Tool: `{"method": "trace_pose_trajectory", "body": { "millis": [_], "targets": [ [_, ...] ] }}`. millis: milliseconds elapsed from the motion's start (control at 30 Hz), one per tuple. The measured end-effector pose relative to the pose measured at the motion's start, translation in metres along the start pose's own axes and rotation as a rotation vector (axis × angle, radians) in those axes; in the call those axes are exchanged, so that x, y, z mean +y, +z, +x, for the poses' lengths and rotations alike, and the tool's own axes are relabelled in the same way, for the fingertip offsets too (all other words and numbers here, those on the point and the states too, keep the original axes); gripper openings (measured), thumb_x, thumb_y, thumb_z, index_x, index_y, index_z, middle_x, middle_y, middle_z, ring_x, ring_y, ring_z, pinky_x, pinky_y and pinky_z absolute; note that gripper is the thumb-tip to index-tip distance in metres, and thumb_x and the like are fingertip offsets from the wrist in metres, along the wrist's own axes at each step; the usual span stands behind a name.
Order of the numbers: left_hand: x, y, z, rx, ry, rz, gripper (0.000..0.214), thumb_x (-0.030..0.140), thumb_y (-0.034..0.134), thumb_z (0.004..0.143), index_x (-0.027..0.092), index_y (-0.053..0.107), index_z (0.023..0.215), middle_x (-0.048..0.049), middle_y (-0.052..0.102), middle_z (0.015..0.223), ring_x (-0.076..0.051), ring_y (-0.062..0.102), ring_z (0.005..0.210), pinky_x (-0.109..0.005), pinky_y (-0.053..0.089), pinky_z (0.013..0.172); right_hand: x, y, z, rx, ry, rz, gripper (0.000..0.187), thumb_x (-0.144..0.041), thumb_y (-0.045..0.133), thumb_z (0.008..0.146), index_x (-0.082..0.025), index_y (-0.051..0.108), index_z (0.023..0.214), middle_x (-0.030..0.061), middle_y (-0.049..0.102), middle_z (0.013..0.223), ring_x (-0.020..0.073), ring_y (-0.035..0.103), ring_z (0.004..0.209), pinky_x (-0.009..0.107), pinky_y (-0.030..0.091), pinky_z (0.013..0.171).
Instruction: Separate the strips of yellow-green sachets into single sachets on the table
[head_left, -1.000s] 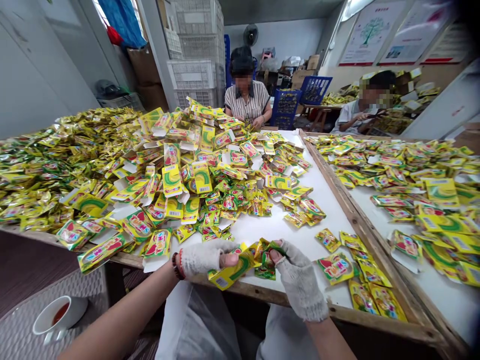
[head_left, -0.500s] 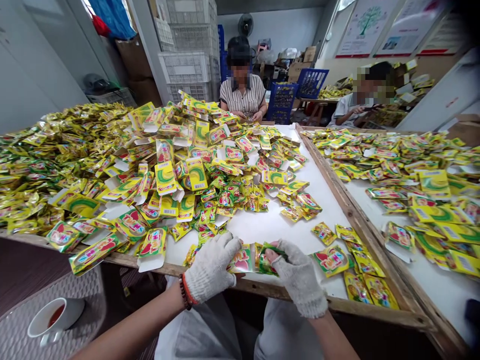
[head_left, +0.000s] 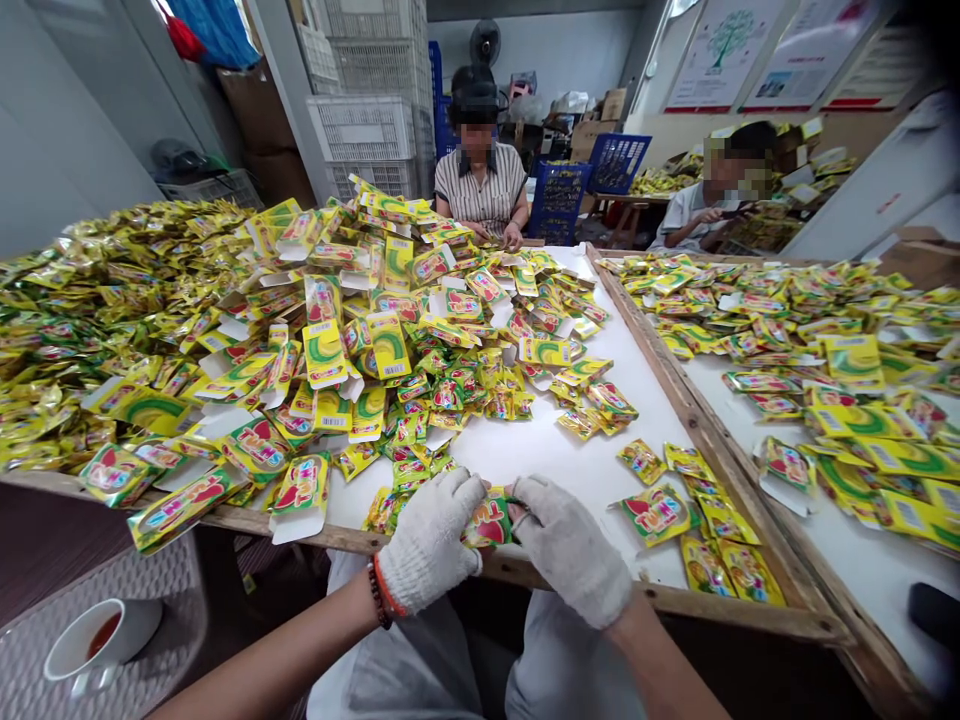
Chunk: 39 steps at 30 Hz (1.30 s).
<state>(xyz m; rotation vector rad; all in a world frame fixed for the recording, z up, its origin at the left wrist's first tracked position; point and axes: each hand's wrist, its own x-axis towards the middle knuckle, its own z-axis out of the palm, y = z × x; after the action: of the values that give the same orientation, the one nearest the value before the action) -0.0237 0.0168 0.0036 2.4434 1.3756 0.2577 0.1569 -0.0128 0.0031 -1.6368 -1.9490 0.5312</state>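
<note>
- The left hand (head_left: 427,540), in a white knitted glove, is at the near edge of the tabletop, and a dark beaded bracelet and a red band (head_left: 379,598) circle its wrist.
- The right hand (head_left: 570,550), in a matching glove, faces the left hand, with only a narrow gap between them.
- A small red-and-green foil sachet (head_left: 489,522) sits between the hands, just above the tabletop's near edge. Part of it is hidden behind the gloves.
- The left hand's fingers (head_left: 469,490) are closed around the sachet's left side, and the right hand's fingers (head_left: 521,490) press in on its right side, so both hands are gripping it.
- The white tabletop (head_left: 540,450), edged with a worn wooden frame (head_left: 675,600), carries a large heap of yellow-green foil sachets (head_left: 150,300).
- Flat yellow-green printed cartons with white flaps and barcodes (head_left: 324,352) lie over and among the heap.
- A group of loose, colourful foil sachets (head_left: 656,515) lies on the white surface just right of the right hand.
- A second wooden-framed white table (head_left: 900,610) to the right holds a wide spread of similar packets (head_left: 787,310).
- A white mug of reddish tea (head_left: 101,635) stands on a grey woven mat (head_left: 34,650) below the tabletop's near left corner.
- Across the tabletop, a co-worker in a striped shirt (head_left: 480,190) has both hands at the far edge.
- Another co-worker in a pale shirt (head_left: 686,220) sits at the far right.
- Stacked white plastic crates (head_left: 360,128) and blue plastic crates (head_left: 559,205) stand behind them.
</note>
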Motion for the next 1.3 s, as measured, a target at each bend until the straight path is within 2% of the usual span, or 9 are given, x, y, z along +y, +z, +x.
{"method": "trace_pose_trajectory", "body": {
  "millis": [100, 233, 367, 467, 667, 800, 933, 1167, 1300],
  "targets": [
    [-0.002, 0.002, -0.001, -0.017, 0.065, 0.09, 0.063, 0.02, 0.063, 0.059, 0.024, 0.048, 0.121, -0.0072, 0.051, 0.118, -0.027, 0.049, 0.107, -0.039, 0.041, 0.09, 0.002, -0.008, -0.001, -0.122, -0.024, 0.117, 0.026, -0.016, 0.045, 0.085, -0.021, 0.068, 0.096, 0.0045, 0.066, 0.092, 0.0162, 0.06, 0.084, 0.027, 0.047, 0.08],
    [0.001, 0.001, 0.0, -0.042, 0.125, 0.13, 0.065, 0.022, 0.065, 0.06, 0.023, 0.048, 0.122, -0.0085, 0.05, 0.119, -0.029, 0.047, 0.108, -0.041, 0.04, 0.091, 0.006, -0.004, 0.0, 0.037, 0.132, 0.138, 0.02, -0.017, 0.049, 0.08, -0.021, 0.069, 0.081, 0.0045, 0.067, 0.081, 0.0177, 0.061, 0.077, 0.029, 0.048, 0.075],
    [-0.002, -0.002, 0.002, -0.009, 0.078, 0.137, 0.066, 0.021, 0.063, 0.061, 0.022, 0.046, 0.125, -0.0078, 0.05, 0.118, -0.027, 0.047, 0.107, -0.039, 0.04, 0.091, 0.011, -0.003, 0.0, 0.116, 0.351, 0.552, 0.021, -0.03, 0.061, 0.075, -0.02, 0.064, 0.093, 0.0047, 0.071, 0.091, 0.0196, 0.066, 0.083, 0.029, 0.052, 0.072],
    [-0.004, -0.003, 0.002, 0.035, 0.05, 0.166, 0.067, 0.02, 0.062, 0.061, 0.022, 0.046, 0.126, -0.008, 0.05, 0.117, -0.028, 0.047, 0.106, -0.04, 0.039, 0.091, 0.01, -0.006, -0.005, 0.12, 0.429, 0.632, 0.023, -0.035, 0.061, 0.075, -0.019, 0.062, 0.091, 0.0048, 0.071, 0.086, 0.0185, 0.067, 0.075, 0.027, 0.052, 0.064],
    [0.003, -0.003, 0.001, -0.002, 0.127, 0.186, 0.068, 0.024, 0.064, 0.063, 0.022, 0.045, 0.128, -0.0088, 0.051, 0.117, -0.029, 0.047, 0.104, -0.041, 0.04, 0.088, -0.006, -0.001, -0.02, -0.185, 0.316, 0.841, 0.021, -0.037, 0.048, 0.085, -0.022, 0.045, 0.1, -0.0101, 0.053, 0.051, 0.0091, 0.049, 0.035, 0.019, 0.035, 0.039],
    [0.006, -0.002, 0.001, 0.02, 0.07, 0.192, 0.068, 0.02, 0.063, 0.063, 0.022, 0.045, 0.129, -0.009, 0.05, 0.12, -0.028, 0.047, 0.105, -0.04, 0.04, 0.09, -0.004, 0.0, -0.021, -0.112, 0.379, 0.848, 0.022, -0.04, 0.049, 0.085, -0.024, 0.037, 0.094, -0.0098, 0.056, 0.057, 0.0083, 0.049, 0.034, 0.017, 0.033, 0.036],
    [0.007, -0.004, 0.001, -0.01, 0.118, 0.076, 0.058, 0.021, 0.065, 0.064, 0.022, 0.052, 0.12, -0.009, 0.054, 0.115, -0.028, 0.049, 0.105, -0.04, 0.04, 0.09, 0.0, 0.006, -0.017, -0.211, 0.353, 0.779, 0.019, -0.032, 0.053, 0.081, -0.024, 0.038, 0.089, -0.0124, 0.049, 0.05, 0.0078, 0.045, 0.029, 0.016, 0.028, 0.03],
    [-0.011, -0.023, 0.015, -0.194, 0.032, -0.438, 0.028, 0.046, 0.052, 0.083, 0.02, 0.06, 0.091, -0.0005, 0.062, 0.083, -0.017, 0.056, 0.075, -0.024, 0.042, 0.064, 0.005, 0.002, -0.015, -0.017, 0.353, 0.82, 0.014, -0.031, 0.053, 0.082, -0.023, 0.042, 0.089, -0.0098, 0.051, 0.054, 0.0049, 0.038, 0.029, 0.016, 0.027, 0.03],
    [-0.001, -0.018, 0.033, -0.214, 0.051, -0.455, 0.032, 0.048, 0.053, 0.082, 0.018, 0.056, 0.072, 0.0021, 0.055, 0.067, -0.013, 0.049, 0.064, -0.022, 0.034, 0.054, 0.019, -0.005, -0.014, 0.06, 0.289, 0.773, 0.02, -0.025, 0.061, 0.076, -0.023, 0.048, 0.091, -0.0041, 0.061, 0.073, 0.0086, 0.055, 0.052, 0.02, 0.043, 0.048]
  ]
}}
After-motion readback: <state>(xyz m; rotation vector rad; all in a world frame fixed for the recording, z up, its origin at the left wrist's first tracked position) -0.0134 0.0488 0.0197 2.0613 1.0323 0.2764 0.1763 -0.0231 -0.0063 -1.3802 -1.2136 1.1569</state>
